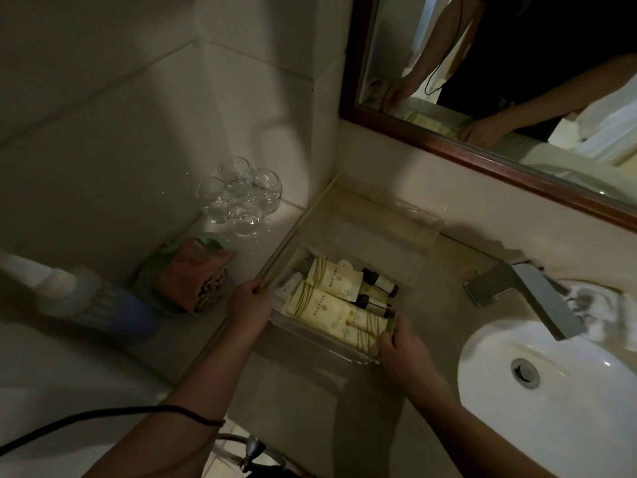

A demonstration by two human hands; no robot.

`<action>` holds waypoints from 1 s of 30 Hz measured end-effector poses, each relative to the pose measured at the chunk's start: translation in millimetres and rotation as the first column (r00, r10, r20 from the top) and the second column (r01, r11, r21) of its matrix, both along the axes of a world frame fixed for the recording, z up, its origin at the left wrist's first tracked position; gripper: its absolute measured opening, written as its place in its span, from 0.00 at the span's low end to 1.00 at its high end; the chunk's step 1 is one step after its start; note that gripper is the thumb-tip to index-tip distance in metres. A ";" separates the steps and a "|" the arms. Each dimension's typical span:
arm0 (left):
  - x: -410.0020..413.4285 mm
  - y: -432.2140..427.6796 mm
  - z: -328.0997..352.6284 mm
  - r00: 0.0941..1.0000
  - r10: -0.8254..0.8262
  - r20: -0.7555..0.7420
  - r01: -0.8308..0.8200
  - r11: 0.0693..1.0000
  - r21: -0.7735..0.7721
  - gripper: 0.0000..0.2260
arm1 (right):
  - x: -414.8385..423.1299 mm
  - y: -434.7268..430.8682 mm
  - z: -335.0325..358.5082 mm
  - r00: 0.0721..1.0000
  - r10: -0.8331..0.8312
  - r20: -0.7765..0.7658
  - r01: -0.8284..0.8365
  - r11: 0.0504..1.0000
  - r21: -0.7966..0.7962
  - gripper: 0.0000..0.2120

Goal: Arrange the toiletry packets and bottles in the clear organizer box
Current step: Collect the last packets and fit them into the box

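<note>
Head view is showing the clear, hard plastic organizer box (348, 236) sitting on the smooth beige desk (431, 391), cream paper packets (332, 276) and dark-capped bottles (381, 284) lying inside. Left hand (250, 305) is pinching its left rim; right hand (405, 346) is gripping the near right corner, beside the white oval sink (551, 391).

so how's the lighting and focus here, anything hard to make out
Head view: dim overall, a bright patch on the glasses; the spray bottle at left is blurred, packet print in the clear organizer box is unreadable, and wide-angle distortion bends the mirror frame.
</note>
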State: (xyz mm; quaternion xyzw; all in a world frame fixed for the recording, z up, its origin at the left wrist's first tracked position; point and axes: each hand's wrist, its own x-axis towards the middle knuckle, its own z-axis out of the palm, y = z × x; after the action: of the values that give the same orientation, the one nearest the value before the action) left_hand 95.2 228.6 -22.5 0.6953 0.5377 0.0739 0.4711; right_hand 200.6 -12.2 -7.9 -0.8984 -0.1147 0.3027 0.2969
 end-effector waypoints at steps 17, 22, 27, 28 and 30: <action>17.6 7.0 -6.3 0.995 -0.073 0.061 0.064 0.989 0.134 0.15 | 7.5 0.8 -19.5 0.994 -0.088 0.063 0.085 0.995 0.052 0.08; 32.0 13.4 -6.1 0.993 -0.075 0.087 0.069 0.995 0.071 0.16 | 16.2 3.5 -18.0 0.989 -0.106 0.100 0.102 0.994 0.047 0.08; 41.1 19.9 -9.6 0.994 -0.071 0.079 0.068 0.997 0.039 0.16 | 20.7 6.9 -17.4 0.985 -0.103 0.136 0.099 0.994 0.037 0.07; 42.6 20.9 -10.3 0.995 -0.067 0.080 0.064 0.997 0.038 0.16 | 21.7 7.5 -17.5 0.984 -0.104 0.145 0.100 0.994 0.034 0.06; 46.3 22.4 -12.1 0.994 -0.058 0.090 0.056 0.998 0.028 0.16 | 24.1 8.6 -18.0 0.982 -0.105 0.157 0.101 0.994 0.033 0.05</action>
State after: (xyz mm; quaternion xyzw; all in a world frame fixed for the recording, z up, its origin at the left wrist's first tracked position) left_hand 141.6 251.0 -34.6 0.7122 0.4947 0.0986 0.4882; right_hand 224.7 -3.6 -25.9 -0.9205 -0.0950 0.2132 0.3135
